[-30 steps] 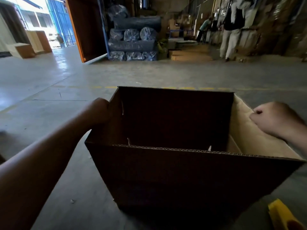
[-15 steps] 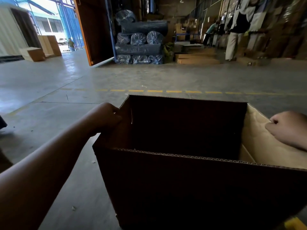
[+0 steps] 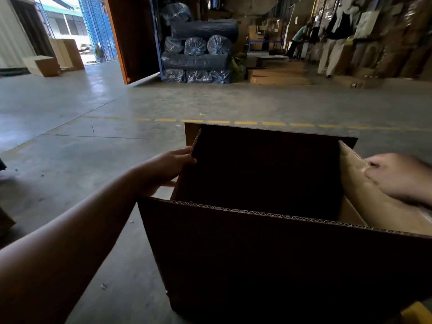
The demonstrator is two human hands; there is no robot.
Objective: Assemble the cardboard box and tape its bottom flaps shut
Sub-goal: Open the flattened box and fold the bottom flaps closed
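1. the box [image 3: 268, 260] stands on the concrete floor [image 3: 93, 174] right in front of the person, opened into a square tube with the open end facing up.
2. the left hand [image 3: 163, 170] grips the left side flap [image 3: 187, 169], thumb on the inside, fingers round the outside; the flap stands nearly upright, its edge showing beside the far wall.
3. the right hand [image 3: 397, 176] rests on the pale right flap [image 3: 364, 195], which leans inward; its fingers look curled, but it is blurred and partly cut off, so i cannot tell whether it grips or only presses.
4. the two hands are well apart, one at each side of the box.
5. done so far, as a judgement: the box has been squared up from flat.
6. left to do: the near and far flaps are upright, none of the four is folded flat, and no tape shows on the box.
7. the inside is too dark to tell how the lower end lies.
8. a yellow object [image 3: 418, 314] peeks in at the lower right corner; it may be a tape tool, but too little shows.
9. farther off are wrapped rolls [image 3: 198, 47], flat cartons and people by the right wall.
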